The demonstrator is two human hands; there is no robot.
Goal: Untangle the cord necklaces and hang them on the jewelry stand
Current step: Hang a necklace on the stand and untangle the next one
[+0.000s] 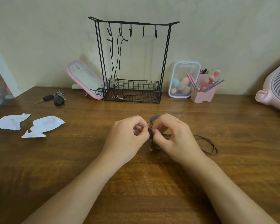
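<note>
Both hands are hovering just over the middle of the table, the left hand and right hand each pinching the brown cords with curled fingertips, knuckles nearly touching. The loose end of the cords is trailing off right in loops on the wood. Back by the wall, the stand is holding two black necklaces on its two leftmost hooks, pendants sitting down in the basket.

Wooden table: jewelry stand back centre; pink mirror, keys, torn paper pieces left; clear box, pink brush holder, fan right; brown cord necklace near centre.
</note>
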